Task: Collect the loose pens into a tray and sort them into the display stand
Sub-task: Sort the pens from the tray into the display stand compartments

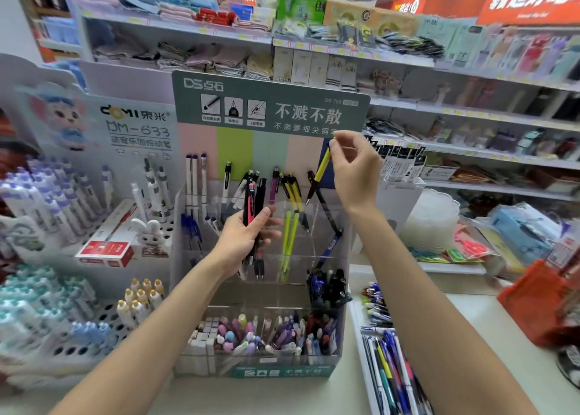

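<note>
Head view: the right hand is up high in front of the display stand, thumb and fingertips pinching the top end of a yellow pen. The pen hangs tip-down, slanting, above the stand's upper right compartments. Just left of it, more yellow pens stand together in an upper slot, with pale green pens below them and a blue pen leaning in the right-hand cell.

The left hand is lower, fingers curled round a bundle of pens, one pink and black, the others dark. Hand and bundle cover the stand's middle cells, so what is in those cannot be read. The bottom tier is packed with pastel pens.

On the worktop, just right of the stand, the tray lies with mixed loose pens inside. The right forearm passes just beside it.

To the left is a neighbouring rack of purple-capped pens, a red box and a small rabbit figure. A red basket sits at far right, and stocked shelves fill the background.
</note>
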